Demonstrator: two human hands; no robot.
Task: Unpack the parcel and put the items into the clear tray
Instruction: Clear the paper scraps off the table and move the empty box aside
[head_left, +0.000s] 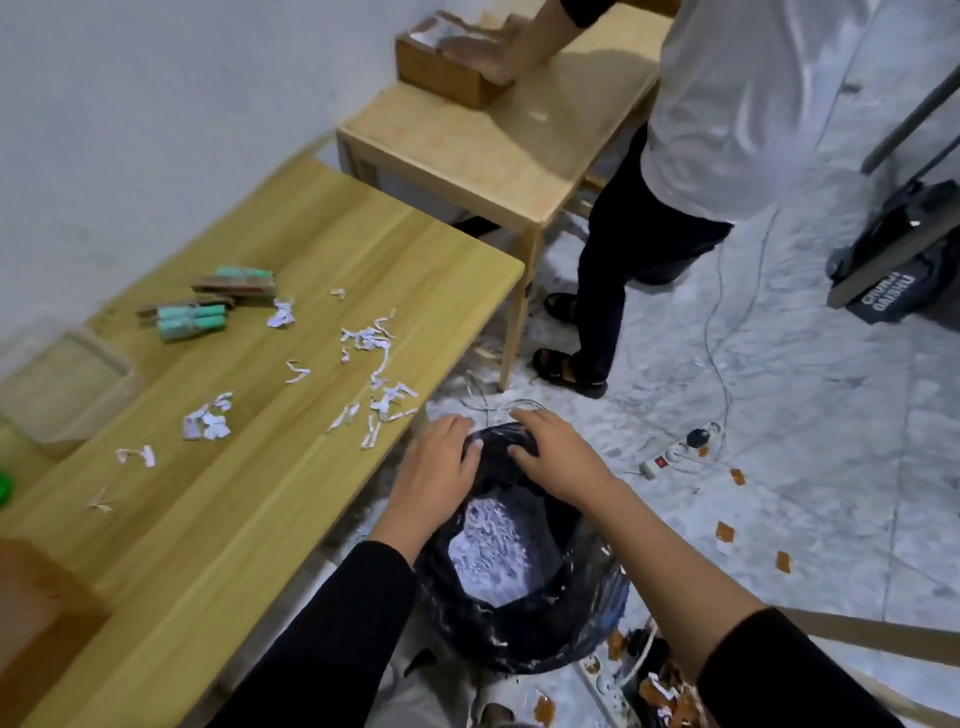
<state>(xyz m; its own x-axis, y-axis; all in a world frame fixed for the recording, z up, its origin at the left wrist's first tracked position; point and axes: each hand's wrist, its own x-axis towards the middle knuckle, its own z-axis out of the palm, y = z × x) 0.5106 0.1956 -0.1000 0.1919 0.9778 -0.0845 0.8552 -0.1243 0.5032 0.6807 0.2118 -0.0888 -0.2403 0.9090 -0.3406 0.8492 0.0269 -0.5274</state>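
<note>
- My left hand (439, 470) and right hand (553, 449) both press down, fingers curled, on the far rim of the black plastic bin bag (524, 618), each pinching a fold of it
- Just below my hands the bag's mouth gapes over white shredded paper (493, 551)
- Left of my left hand, white paper scraps (371, 364) lie on the long wooden table (249, 519)
- Farther left sit green rolls bundled with brown card (192, 319)
- The clear plastic tray (62, 389) stands at the table's far left, well apart from both hands
</note>
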